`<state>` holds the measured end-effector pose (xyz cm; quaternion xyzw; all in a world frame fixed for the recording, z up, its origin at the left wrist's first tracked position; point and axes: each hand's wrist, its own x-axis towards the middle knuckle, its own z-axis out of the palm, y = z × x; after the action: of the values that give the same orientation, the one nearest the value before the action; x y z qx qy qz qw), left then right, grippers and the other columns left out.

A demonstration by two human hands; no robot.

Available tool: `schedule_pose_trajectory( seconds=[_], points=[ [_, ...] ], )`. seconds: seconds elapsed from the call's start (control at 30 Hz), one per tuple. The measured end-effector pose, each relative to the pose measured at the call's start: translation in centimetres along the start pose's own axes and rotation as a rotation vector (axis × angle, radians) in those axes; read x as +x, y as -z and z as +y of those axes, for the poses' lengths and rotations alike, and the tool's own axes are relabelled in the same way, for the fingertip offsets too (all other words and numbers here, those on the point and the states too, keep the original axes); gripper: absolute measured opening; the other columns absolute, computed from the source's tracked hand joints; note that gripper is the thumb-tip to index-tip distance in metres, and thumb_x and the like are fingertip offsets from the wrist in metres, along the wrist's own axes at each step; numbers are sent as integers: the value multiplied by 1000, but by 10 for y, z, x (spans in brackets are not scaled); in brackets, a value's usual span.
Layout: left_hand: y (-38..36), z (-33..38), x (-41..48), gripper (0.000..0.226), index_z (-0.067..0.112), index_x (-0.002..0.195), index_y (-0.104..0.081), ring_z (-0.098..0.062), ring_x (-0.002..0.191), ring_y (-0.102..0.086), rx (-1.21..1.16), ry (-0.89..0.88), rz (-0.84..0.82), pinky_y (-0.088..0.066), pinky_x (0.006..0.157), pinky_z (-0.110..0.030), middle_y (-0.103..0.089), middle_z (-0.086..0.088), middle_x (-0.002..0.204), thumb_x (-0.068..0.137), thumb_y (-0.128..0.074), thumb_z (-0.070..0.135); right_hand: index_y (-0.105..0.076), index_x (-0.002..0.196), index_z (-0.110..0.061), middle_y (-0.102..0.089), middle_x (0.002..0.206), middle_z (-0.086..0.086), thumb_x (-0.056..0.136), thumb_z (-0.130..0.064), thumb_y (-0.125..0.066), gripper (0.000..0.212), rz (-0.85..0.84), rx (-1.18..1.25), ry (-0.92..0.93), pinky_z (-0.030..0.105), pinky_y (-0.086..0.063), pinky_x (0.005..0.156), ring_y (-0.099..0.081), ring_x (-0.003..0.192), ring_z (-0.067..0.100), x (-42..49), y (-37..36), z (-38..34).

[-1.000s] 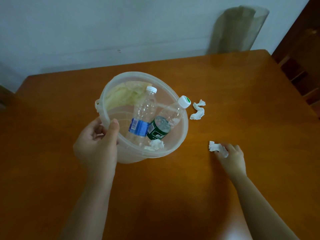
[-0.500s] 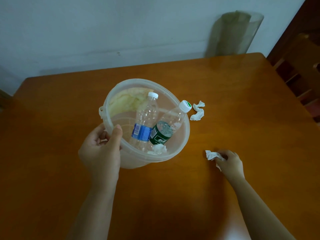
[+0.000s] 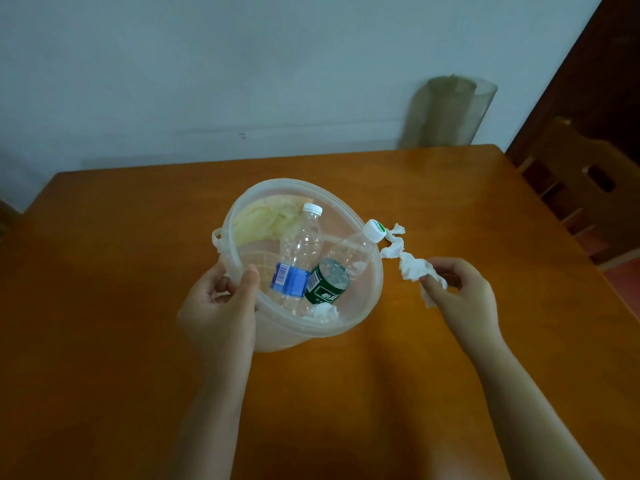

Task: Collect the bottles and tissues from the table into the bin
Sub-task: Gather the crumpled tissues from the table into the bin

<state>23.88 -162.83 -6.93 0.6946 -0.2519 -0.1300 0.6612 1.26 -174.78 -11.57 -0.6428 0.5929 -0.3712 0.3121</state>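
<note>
Tissue (image 3: pixel 415 269) pinched in right hand (image 3: pixel 460 294) — apparently beside bin (image 3: pixel 375 289).

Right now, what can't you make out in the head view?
- Bin base: hidden by the left hand and its cloudy wall.
- Held tissue: partly covered by the right hand; its full extent is unclear.
- Green-label bottle: label print too small to read.
- Yellowish material in the bin: too blurred to identify.
- Rolled grey sheet by the wall: motion-blurred.
</note>
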Motion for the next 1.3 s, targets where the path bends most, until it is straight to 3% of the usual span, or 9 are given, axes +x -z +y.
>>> schedule_pose_trajectory(
  seconds=[0.17,0.27,0.43,0.57,0.7,0.87,1.1,1.17,1.3],
  points=[
    [8,2,-2,28,58,69,-62,4,54,-61,7,-2,-11,-51,48,-26,-63,29,64,73,-70,31,-59,90,-32,-59,90,-11,75,-13,-67,25,-59,80,149,8,-43,60,-55,81,-3,-13,-7,-59],
    [11,2,-2,28,55,69,-64,2,51,-60,-1,19,-6,-55,50,-32,-62,25,60,73,-71,28,-60,92,-25,-55,87,-13,74,-13,-67,22,-129,38,218,1,-38,62,-53,80,0,-20,-22,-83],
    [17,2,0,28,53,67,-64,2,49,-58,0,2,-13,-55,48,-31,-61,22,58,74,-71,27,-59,103,-17,-55,99,-3,77,-18,-67,27,-294,-9,246,10,-42,69,-52,86,7,-28,-54,-106],
    [23,2,7,25,52,68,-64,1,48,-57,-2,5,10,-54,48,-30,-60,21,56,72,-72,29,-56,114,-21,-50,106,-10,77,-24,-68,39,-366,-12,309,15,-43,84,-50,97,3,-34,-63,-113],
    [26,0,15,18,48,68,-65,-3,48,-56,22,-7,33,-55,51,-42,-60,16,56,72,-70,31,-57,109,-23,-52,104,-13,75,-27,-67,36,-315,1,339,2,-38,76,-48,96,-3,-29,-61,-106],
    [20,-3,29,19,49,70,-65,-3,51,-58,38,-28,74,-56,54,-41,-61,19,57,73,-69,31,-57,110,-24,-51,102,-15,75,-26,-68,36,-242,-67,288,-2,-36,72,-47,89,-10,-14,-59,-76],
    [-3,-9,54,14,46,74,-66,0,51,-61,17,-50,100,-53,49,-26,-64,23,60,72,-69,32,-55,114,-21,-51,107,-8,76,-29,-68,41,-150,-181,122,21,-38,74,-48,95,4,31,-59,-17],
    [-11,-11,60,10,38,82,-68,0,53,-62,15,-60,103,-52,47,-21,-65,24,62,73,-69,33,-54,115,-20,-53,111,-4,77,-28,-68,42,-127,-200,61,23,-38,73,-47,95,5,45,-61,1],
    [-28,-17,71,26,16,97,-70,0,57,-63,20,-77,106,-48,46,-15,-67,24,67,75,-68,30,-53,117,-18,-54,116,2,77,-27,-68,44,-96,-233,-21,24,-39,71,-47,93,6,72,-70,34]
  ],
)
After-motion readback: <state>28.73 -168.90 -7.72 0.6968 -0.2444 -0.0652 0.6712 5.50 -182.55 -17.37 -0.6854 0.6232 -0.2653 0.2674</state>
